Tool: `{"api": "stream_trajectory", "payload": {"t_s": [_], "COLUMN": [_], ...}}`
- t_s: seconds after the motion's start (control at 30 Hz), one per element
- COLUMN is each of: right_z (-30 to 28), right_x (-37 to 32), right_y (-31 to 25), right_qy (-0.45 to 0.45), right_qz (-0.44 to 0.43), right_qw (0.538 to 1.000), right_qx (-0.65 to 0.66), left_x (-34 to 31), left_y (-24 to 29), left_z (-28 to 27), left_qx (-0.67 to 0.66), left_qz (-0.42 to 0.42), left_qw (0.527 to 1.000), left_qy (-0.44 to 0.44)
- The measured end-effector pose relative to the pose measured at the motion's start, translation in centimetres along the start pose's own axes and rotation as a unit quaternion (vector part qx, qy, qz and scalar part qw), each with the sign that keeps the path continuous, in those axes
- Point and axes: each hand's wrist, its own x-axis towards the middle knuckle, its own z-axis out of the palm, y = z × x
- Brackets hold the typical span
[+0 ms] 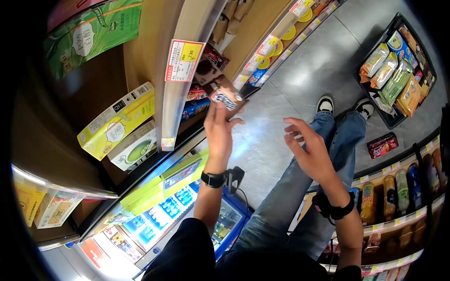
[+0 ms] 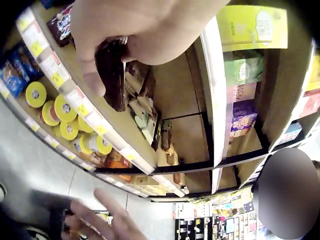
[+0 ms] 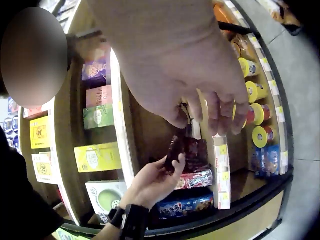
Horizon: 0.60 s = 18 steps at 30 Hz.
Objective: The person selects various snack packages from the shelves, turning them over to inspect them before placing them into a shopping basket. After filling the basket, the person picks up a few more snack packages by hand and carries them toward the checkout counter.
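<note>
My left hand [image 1: 219, 136] holds a dark brown snack pack [image 1: 226, 97] at the shelf edge, beside the price label. In the left wrist view the brown pack [image 2: 111, 75] is gripped between thumb and fingers of the left hand [image 2: 135, 27]. The right wrist view shows the left hand [image 3: 156, 182] with the pack [image 3: 174, 152] in front of other packs on the shelf. My right hand [image 1: 309, 152] hangs in the air to the right, fingers loosely bent and holding nothing; it also shows large in the right wrist view, the right hand [image 3: 175, 65].
A black basket [image 1: 396, 122] of snack packs stands on the floor at the upper right, with a red pack [image 1: 382, 145] lying near it. Yellow-lidded tubs [image 2: 65, 108] line a lower shelf. Bottles [image 1: 402, 189] stand on the shelf at right. A person is at the left wrist view's right edge.
</note>
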Motion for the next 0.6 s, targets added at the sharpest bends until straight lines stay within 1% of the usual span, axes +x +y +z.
{"api": "stream_trajectory", "payload": {"t_s": [0.03, 0.1, 0.23, 0.37, 0.47, 0.5, 0.53, 0.57, 0.6], "right_z": [0.0, -0.2, -1.2, -1.7, -1.8, -1.8, -1.8, -1.9, -2.0], "right_x": [-0.3, -1.1, -2.3, -2.7, -2.6, -2.5, -2.5, -2.5, -2.6], "right_y": [0.5, 1.2, 2.6, 4.0, 4.4, 4.5, 4.6, 4.6, 4.5], "right_qy": [-0.003, -0.012, -0.019, -0.028, -0.032, -0.036, -0.039, -0.041, -0.045], "right_qz": [0.002, 0.018, 0.053, 0.079, 0.078, 0.076, 0.073, 0.071, 0.072], "right_qw": [1.000, 1.000, 0.998, 0.996, 0.996, 0.996, 0.997, 0.997, 0.996], "right_qx": [-0.004, -0.008, -0.008, -0.015, -0.008, -0.001, 0.005, 0.011, 0.013], "left_x": [1.0, 3.8, 9.1, 11.8, 11.1, 10.4, 9.4, 8.8, 8.7], "left_y": [0.2, -0.6, -0.9, -2.5, -3.7, -3.5, -3.2, -3.0, -2.8], "left_z": [-0.6, -2.4, -0.7, 0.0, 0.7, 0.7, 0.9, 1.0, 1.3], "left_qx": [0.025, 0.030, -0.023, -0.055, -0.058, 0.103, 0.261, 0.411, 0.495], "left_qz": [-0.001, 0.021, 0.077, 0.094, 0.121, 0.168, 0.211, 0.247, 0.271], "left_qw": [0.999, 0.996, 0.983, 0.981, 0.973, 0.962, 0.924, 0.861, 0.811], "left_qy": [0.049, 0.087, 0.164, 0.162, 0.189, 0.188, 0.182, 0.171, 0.156]}}
